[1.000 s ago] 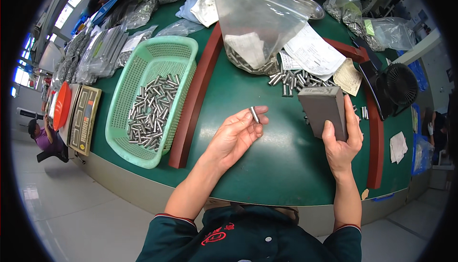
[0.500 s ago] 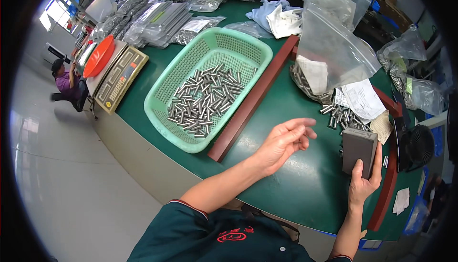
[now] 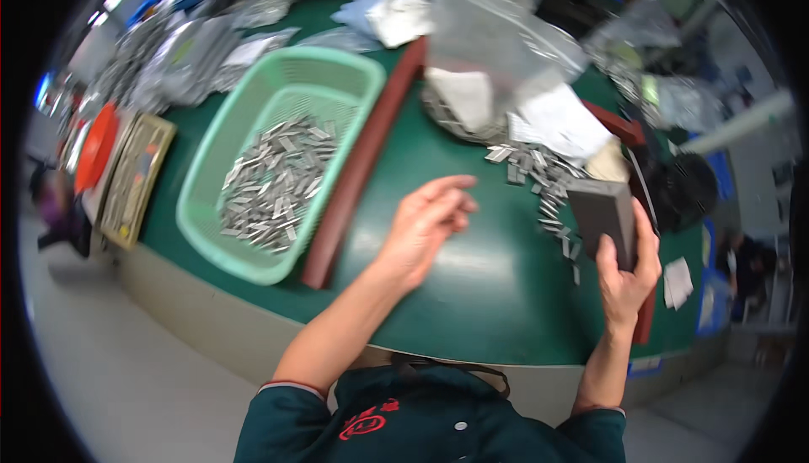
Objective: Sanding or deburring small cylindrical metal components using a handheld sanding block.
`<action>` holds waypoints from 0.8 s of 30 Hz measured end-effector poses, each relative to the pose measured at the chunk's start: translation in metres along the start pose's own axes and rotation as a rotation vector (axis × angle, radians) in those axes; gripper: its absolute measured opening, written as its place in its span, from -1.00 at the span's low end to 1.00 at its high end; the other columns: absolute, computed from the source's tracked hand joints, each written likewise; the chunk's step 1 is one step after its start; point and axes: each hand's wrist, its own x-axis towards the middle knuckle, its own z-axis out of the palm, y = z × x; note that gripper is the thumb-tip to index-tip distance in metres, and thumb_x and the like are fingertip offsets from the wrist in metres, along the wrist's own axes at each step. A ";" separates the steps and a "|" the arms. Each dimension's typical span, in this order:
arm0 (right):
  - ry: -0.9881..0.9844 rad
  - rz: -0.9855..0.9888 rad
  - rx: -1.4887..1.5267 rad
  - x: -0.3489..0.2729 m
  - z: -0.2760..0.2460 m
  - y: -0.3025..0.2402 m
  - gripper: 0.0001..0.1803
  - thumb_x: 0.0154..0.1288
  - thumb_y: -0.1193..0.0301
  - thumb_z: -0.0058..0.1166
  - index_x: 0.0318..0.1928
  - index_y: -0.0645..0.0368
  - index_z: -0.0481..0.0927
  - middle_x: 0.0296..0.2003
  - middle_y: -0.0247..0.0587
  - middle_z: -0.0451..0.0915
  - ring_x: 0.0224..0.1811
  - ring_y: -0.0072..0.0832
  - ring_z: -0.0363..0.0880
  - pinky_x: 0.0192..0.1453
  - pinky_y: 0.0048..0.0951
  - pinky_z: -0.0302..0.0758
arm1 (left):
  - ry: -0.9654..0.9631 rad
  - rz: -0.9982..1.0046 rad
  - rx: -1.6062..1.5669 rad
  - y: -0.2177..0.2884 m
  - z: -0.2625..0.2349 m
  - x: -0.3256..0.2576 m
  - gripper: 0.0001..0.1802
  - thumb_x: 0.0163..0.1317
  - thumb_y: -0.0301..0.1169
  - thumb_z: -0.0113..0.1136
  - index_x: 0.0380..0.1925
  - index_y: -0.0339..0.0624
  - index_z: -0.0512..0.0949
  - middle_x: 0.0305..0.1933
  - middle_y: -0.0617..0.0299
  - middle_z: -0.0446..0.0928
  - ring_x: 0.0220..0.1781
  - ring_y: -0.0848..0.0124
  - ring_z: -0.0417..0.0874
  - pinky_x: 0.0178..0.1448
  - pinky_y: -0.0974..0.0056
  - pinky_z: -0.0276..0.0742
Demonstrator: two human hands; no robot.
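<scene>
Over the right part of the green table (image 3: 506, 311), the right hand (image 3: 628, 286) is clamped on a rectangular block (image 3: 600, 217), its long axis running roughly from far edge to near edge, its broad face matte dark grey; the left hand (image 3: 424, 229) curls loosely, nothing visible between its fingers. Loose metal pins (image 3: 549, 203) trail beside the block from under papers (image 3: 563, 122). Leftward, a red bar (image 3: 362, 168) separates the left hand from a mint-green basket (image 3: 244, 265) of motion-blurred, silvery pins.
</scene>
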 end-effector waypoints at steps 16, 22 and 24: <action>-0.031 0.042 -0.428 -0.131 -0.059 0.029 -0.39 -0.32 0.58 0.23 -0.06 0.00 0.65 0.00 -0.13 0.50 -0.02 -0.18 0.48 0.01 -0.18 0.32 | -0.069 -0.017 0.105 -0.007 0.005 -0.003 -0.62 0.37 -0.36 0.08 0.10 -0.33 0.41 -0.35 0.31 0.34 -0.36 0.56 0.35 -0.19 0.41 0.31; -0.151 0.132 -0.333 -0.134 -0.058 0.026 -0.41 -0.26 0.36 0.37 -0.04 -0.02 0.64 0.06 -0.10 0.44 0.09 -0.12 0.41 0.11 -0.10 0.25 | -0.034 0.112 0.358 -0.011 0.013 -0.004 -0.69 0.36 -0.40 0.07 0.02 -0.35 0.50 -0.36 0.23 0.46 -0.33 0.52 0.38 -0.18 0.42 0.32; -0.144 0.165 -0.278 -0.129 -0.065 0.029 -0.33 -0.29 0.25 0.38 0.01 0.07 0.62 0.10 0.00 0.42 0.11 -0.04 0.39 0.14 -0.07 0.24 | -0.062 0.158 0.515 -0.010 0.020 -0.005 -0.72 0.36 -0.43 0.07 0.00 -0.36 0.51 -0.36 0.21 0.49 -0.33 0.52 0.41 -0.18 0.43 0.34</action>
